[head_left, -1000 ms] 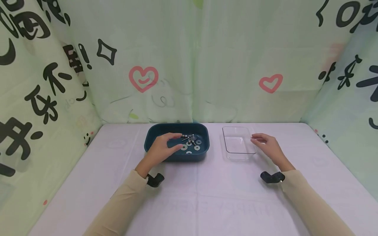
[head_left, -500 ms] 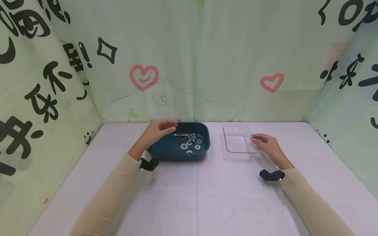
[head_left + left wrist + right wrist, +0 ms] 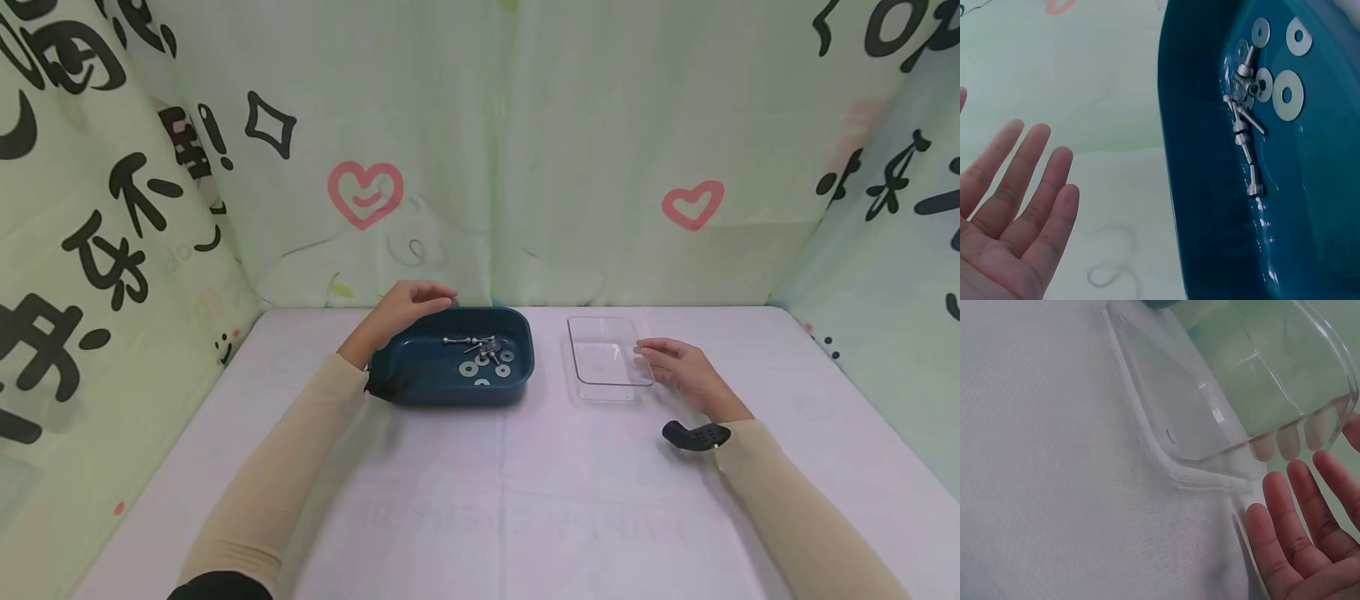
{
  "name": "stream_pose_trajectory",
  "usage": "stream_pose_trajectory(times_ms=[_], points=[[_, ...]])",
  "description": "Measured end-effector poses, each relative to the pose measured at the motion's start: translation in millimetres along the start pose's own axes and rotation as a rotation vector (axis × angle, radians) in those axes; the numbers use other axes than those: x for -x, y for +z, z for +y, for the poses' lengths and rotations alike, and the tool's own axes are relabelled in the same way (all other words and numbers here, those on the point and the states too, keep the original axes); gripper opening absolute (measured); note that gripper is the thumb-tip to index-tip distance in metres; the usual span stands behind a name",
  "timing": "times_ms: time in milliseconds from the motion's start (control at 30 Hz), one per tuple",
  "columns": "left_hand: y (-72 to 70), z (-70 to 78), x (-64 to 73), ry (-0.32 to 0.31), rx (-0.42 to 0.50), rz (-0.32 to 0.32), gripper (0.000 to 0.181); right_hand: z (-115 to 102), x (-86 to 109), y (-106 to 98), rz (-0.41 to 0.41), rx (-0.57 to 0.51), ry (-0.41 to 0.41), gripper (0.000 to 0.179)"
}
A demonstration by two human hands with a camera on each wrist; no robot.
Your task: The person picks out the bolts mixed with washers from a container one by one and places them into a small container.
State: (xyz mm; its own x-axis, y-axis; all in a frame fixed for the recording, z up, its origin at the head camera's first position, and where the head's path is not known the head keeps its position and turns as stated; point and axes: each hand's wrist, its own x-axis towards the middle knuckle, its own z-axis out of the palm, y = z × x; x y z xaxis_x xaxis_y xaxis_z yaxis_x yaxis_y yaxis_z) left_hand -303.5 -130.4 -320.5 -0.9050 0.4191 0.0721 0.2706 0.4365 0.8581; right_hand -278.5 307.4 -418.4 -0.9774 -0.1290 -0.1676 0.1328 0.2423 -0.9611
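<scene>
My left hand (image 3: 401, 317) hovers at the back-left rim of a dark blue tub (image 3: 457, 397). Its fingers (image 3: 1047, 187) are straight and slightly spread in the left wrist view, outside the tub wall and holding nothing. Inside the tub lie a small pile of metal bolts (image 3: 1241, 128) and several flat washers (image 3: 1288, 95). At the right side of a clear plastic box (image 3: 613, 385) is my right hand (image 3: 688, 377), its fingers (image 3: 1294, 519) nearly straight beside the wall. Whether the fingertips touch the box cannot be told. No contents show in the box.
Tub and box stand side by side near the back of a table with a pale cloth (image 3: 495, 500). A printed curtain (image 3: 525, 167) closes off the back and both sides. Dark wrist cameras, such as the right one (image 3: 696, 436), sit by the cuffs.
My left hand has moved from over the tub's contents back and left to its far-left rim. The right hand stays by the clear box, almost unmoved. The view has tilted slightly.
</scene>
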Motion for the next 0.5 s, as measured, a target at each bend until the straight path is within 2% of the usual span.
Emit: stream_pose_trajectory(times_ms=[67,267,367,500], points=[[-0.6,-1.6,-4.4,-0.007,-0.005,-0.002,0.038,-0.1,-0.4,-1.5,-0.013,-0.044,0.0,0.053],[-2.0,-7.7,-15.0,-0.036,-0.003,-0.013,0.039,-1.1,-1.0,-5.2,-0.045,-0.086,0.009,0.031],[-2.5,-10.3,-19.0,-0.045,-0.013,-0.013,0.038,-1.8,-0.5,-6.2,-0.056,-0.083,0.02,0.032],[-2.2,-14.7,-24.8,-0.06,-0.035,-0.007,0.037,-2.7,0.8,-6.8,-0.054,-0.052,0.033,0.046]])
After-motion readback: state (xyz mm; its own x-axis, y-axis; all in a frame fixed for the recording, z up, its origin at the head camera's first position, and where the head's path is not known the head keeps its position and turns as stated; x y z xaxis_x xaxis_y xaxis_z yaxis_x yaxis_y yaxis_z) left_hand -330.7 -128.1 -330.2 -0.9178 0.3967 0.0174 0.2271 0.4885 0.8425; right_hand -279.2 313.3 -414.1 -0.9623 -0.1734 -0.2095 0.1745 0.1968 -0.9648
